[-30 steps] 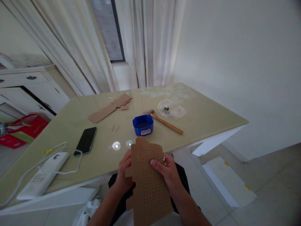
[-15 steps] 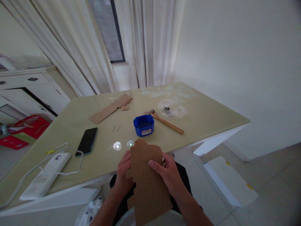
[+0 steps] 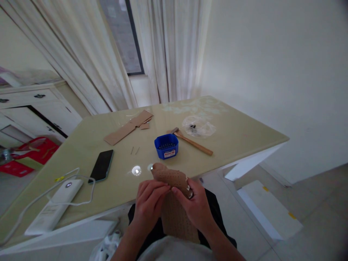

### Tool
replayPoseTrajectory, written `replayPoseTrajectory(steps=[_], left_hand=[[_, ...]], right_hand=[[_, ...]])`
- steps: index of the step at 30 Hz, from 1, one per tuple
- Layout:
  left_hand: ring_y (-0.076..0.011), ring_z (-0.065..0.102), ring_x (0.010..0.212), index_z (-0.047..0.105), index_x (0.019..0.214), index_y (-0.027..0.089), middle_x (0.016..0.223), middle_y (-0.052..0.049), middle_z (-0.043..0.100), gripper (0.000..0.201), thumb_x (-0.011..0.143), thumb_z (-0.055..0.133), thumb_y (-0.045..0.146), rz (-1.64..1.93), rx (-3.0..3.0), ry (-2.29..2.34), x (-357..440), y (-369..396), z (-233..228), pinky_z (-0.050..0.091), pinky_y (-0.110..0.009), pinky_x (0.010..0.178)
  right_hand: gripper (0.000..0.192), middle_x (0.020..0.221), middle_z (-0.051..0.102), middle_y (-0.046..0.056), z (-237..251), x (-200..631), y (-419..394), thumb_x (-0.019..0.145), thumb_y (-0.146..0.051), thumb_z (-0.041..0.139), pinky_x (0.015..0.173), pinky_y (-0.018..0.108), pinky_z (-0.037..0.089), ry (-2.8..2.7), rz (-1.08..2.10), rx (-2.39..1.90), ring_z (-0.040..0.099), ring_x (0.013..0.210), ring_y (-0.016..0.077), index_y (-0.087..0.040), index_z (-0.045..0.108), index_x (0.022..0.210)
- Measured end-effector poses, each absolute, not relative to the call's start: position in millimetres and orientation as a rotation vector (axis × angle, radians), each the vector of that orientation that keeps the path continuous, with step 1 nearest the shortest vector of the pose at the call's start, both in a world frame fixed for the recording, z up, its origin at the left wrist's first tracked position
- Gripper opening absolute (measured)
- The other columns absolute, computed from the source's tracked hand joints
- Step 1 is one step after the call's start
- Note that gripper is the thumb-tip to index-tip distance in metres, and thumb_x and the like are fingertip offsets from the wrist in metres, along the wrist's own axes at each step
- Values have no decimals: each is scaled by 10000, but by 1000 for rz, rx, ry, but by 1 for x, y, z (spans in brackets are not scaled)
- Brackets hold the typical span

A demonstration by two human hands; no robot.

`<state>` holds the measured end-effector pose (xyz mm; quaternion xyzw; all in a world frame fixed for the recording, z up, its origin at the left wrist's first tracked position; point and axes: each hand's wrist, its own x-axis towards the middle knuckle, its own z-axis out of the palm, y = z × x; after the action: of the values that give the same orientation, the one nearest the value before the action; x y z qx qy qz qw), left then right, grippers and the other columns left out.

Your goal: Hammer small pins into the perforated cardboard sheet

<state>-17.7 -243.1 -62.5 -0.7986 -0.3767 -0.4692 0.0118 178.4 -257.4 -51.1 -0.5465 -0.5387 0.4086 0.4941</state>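
Observation:
A piece of brown cardboard (image 3: 178, 221) with rows of small punched holes is held in front of my lap, its upper part bent at an angle to the lower part. My right hand (image 3: 194, 204) grips its right edge, the thumb pressed on the face and the fingers behind. From the left, my left hand (image 3: 150, 201) reaches over the cardboard, closed, its fingertips pressed together near the right thumb. Whether a small item is between those fingertips is hidden. Torn pale edges show beside my right fingers.
Beyond the cardboard stands a blue tub (image 3: 166, 146) with small pieces inside. A hammer (image 3: 194, 142), a clear plastic bag (image 3: 201, 127), cardboard strips (image 3: 127, 128), two thin nail-like pins (image 3: 135, 150), a phone (image 3: 102, 165) and a white power strip (image 3: 54, 206) with cable lie on the table.
My left hand has moved from the cardboard's left edge up and over its face, to the right thumb. The cardboard's upper part has tilted and now shows bent.

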Motion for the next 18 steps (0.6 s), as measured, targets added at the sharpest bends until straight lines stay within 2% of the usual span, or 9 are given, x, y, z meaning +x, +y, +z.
replayPoseTrajectory(steps=[4,9,14,18], left_hand=[[-207,684,949,750,1199,249,1040,-44,778,231,1000,734,134,-1403,-2447,-1185,-22,-238,-67,525,-345,929],[-217,633,893,702,1046,217,976,-50,733,12,1037,701,208,-1263,-2469,-1195,-24,-237,-56,495,-352,861],[-226,572,740,579,818,223,769,-29,631,269,1086,563,209,-975,-2507,-1241,-11,-234,-51,449,-373,733],[-202,520,676,503,776,236,696,-7,559,297,1041,562,113,-1069,-2489,-1157,-7,-244,-46,436,-359,694]], right_hand=[[385,786,691,24,-50,182,-256,914,-552,769,651,274,464,-1306,1000,-1337,564,702,174,-168,768,940],[336,759,674,10,-50,182,-256,919,-509,754,621,255,437,-1346,969,-1330,539,680,159,-176,728,883],[285,736,663,4,-52,178,-256,971,-425,689,655,256,434,-1483,802,-1326,559,676,155,-187,661,815],[272,789,723,45,-59,177,-253,986,-432,676,703,280,459,-1527,712,-1425,626,716,186,-187,692,871]])
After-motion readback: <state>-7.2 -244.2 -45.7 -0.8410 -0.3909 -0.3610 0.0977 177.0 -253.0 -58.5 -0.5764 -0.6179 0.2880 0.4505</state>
